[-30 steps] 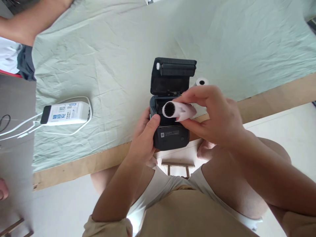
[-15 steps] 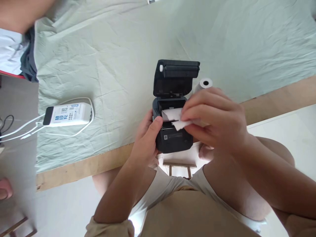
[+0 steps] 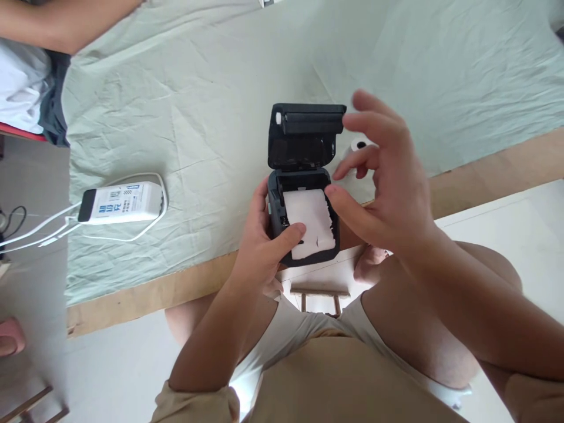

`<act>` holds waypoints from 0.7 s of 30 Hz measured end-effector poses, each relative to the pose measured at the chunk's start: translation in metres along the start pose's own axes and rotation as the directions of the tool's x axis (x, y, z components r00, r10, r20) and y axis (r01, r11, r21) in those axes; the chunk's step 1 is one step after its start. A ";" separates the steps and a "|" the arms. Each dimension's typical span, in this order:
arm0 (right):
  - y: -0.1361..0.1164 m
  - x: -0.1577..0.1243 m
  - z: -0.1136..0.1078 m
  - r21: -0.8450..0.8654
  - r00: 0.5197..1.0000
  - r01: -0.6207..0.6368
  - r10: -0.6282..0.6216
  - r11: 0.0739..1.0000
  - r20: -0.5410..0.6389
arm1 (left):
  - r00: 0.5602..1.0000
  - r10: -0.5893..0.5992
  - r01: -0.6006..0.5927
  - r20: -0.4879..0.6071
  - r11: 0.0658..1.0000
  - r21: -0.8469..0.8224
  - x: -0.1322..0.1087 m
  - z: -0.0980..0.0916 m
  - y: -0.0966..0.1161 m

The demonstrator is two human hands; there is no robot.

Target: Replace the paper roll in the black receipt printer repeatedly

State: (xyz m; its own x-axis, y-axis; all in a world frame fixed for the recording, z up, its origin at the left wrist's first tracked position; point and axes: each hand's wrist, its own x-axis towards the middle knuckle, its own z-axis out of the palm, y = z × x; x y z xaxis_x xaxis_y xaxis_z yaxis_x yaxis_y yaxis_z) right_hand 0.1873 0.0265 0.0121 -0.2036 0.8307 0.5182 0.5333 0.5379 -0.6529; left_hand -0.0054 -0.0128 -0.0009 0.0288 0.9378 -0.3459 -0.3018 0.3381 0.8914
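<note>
A small black printer (image 3: 304,260) is held near the table's front edge, its lid (image 3: 302,150) raised. White paper (image 3: 312,223) with a ragged right side lies over the opening and the front part. My left hand (image 3: 264,244) grips the printer from the left, its thumb pressing on the paper. To the right, my right hand (image 3: 383,170) is empty with its fingers spread, the fingertips close to the lid and the body. Behind those fingers a white paper roll (image 3: 359,145) is partly hidden.
A white power strip (image 3: 123,203) with cables lies on the green cloth (image 3: 211,117) at the left. Another person's arm (image 3: 74,26) reaches in at the upper left. The wooden table edge (image 3: 167,286) runs along the front, with a stool (image 3: 321,294) below it.
My right hand has let go of the paper, opened and moved up. The paper now lies flat across the printer under my left thumb. The other person's arm has shifted right.
</note>
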 end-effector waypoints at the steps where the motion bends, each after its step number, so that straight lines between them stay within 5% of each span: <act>1: 0.001 0.001 0.000 0.037 1.000 -0.012 0.011 0.999 0.004 | 1.000 0.002 -0.002 -0.005 1.000 0.005 0.000 0.000 0.000; 7: 0.006 -0.011 0.000 0.237 0.996 -0.018 0.039 0.971 -0.081 | 1.000 0.003 -0.003 -0.013 1.000 -0.009 0.001 -0.003 -0.002; 14: 0.016 -0.013 0.005 0.301 0.943 -0.276 0.197 0.913 0.268 | 0.999 0.016 -0.015 0.037 1.000 -0.024 0.001 -0.005 -0.001; 21: 0.019 -0.009 0.008 0.296 0.921 -0.314 0.214 0.902 0.325 | 1.000 -0.018 0.018 0.021 1.000 -0.023 0.004 -0.002 0.003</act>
State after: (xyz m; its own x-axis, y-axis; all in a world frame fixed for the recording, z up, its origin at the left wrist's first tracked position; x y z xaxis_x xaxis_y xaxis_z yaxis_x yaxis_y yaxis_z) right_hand 0.1933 0.0302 -0.0098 -0.3400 0.9270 0.1583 0.3016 0.2669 -0.9153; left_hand -0.0080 -0.0081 0.0000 0.0541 0.9331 -0.3556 -0.3230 0.3533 0.8780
